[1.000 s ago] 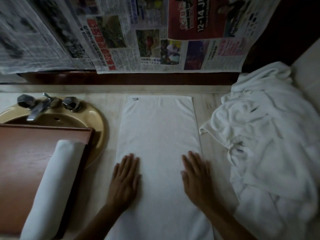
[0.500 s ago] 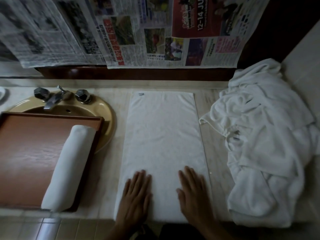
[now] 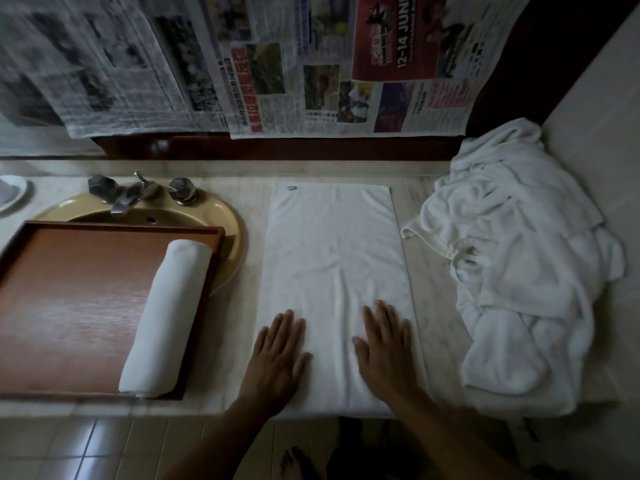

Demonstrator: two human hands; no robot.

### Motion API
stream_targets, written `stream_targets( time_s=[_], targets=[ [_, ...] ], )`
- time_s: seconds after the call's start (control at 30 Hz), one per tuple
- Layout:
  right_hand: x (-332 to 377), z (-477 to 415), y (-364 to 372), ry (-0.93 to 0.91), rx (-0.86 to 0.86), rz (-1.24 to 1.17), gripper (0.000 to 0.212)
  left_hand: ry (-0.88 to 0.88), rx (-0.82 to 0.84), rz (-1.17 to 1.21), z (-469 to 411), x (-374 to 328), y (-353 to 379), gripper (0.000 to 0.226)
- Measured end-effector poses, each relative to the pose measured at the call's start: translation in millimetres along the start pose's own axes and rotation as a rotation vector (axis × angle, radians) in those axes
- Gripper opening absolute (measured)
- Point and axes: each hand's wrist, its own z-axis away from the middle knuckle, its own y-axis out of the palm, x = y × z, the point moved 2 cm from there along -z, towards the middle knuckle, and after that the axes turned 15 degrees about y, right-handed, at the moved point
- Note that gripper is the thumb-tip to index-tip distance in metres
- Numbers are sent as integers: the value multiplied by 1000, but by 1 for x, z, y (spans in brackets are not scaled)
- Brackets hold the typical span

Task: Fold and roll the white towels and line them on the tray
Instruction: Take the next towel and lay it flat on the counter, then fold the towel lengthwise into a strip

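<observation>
The left hand [image 3: 277, 355] and the right hand [image 3: 386, 351] lie flat, fingers straight, on the near end of a folded towel [image 3: 332, 258] spread along the table [image 3: 440, 323]. To the left, one rolled towel [image 3: 166, 320] lies at the right side of the tray [image 3: 69, 306], over the sink [image 3: 228, 216]. At the right is a heap of towels [image 3: 519, 265]. Newspaper [image 3: 311, 81] hangs behind.

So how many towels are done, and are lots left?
One rolled towel already lies on the tray. The flat towel is in hand: left hand and right hand rest open on its near end, not rolled yet. The crumpled white pile beside it is left to do.
</observation>
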Motion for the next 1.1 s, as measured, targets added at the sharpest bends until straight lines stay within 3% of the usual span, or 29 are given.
stream_targets(
  time_s=[0.23, 0.47, 0.53, 0.63, 0.83, 1.1],
  targets=[
    [0, 18, -1, -19, -49, -43, 62, 47, 9, -8, 16, 7, -9, 68],
    [-7, 13, -1, -31, -21, -140, 57, -21, 31, 25, 11, 2, -13, 70],
    [-11, 4, -6, -41, -10, -175, 50, -71, 16, 50, 1, -6, -21, 68],
    [-15, -18, -21, -33, -1, -221, 29, -152, -41, 108, -22, -23, -34, 48],
    [-25, -103, -53, -12, 85, -371, 19, -192, -128, 221, -95, -80, -39, 33],
    [-31, -283, -82, 31, 143, -338, 30, -249, -129, 291, -181, -138, -19, 45]
  ],
)
